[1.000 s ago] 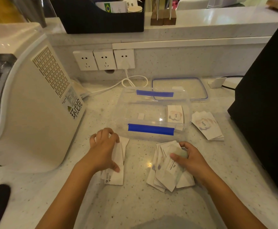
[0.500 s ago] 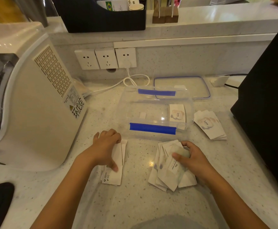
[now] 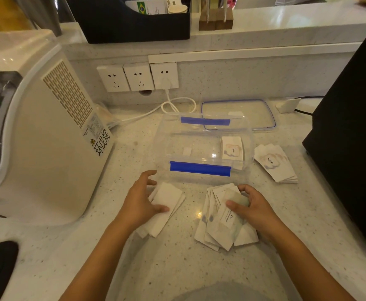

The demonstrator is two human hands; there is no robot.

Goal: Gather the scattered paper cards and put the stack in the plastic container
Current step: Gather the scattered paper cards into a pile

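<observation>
A clear plastic container [image 3: 203,168] with blue clips stands open on the counter, with one "love" card [image 3: 232,148] lying inside at its right end. My left hand [image 3: 141,198] rests on a small pile of white cards [image 3: 166,203] in front of the container, fingers lifted and spread, thumb pressing the pile. My right hand [image 3: 253,207] lies over a fanned heap of cards [image 3: 219,227], fingers curled onto its top cards. A third stack of "love" cards [image 3: 275,164] lies to the right of the container.
The container's lid [image 3: 238,114] lies flat behind it. A large cream appliance [image 3: 42,135] fills the left side. A black box [image 3: 351,131] blocks the right. Wall sockets [image 3: 138,77] and a white cable [image 3: 173,105] sit at the back.
My left hand has lifted its fingers off the left pile and shifted left, uncovering the white cards, which have turned and slid a little right. My right hand stays on the fanned heap.
</observation>
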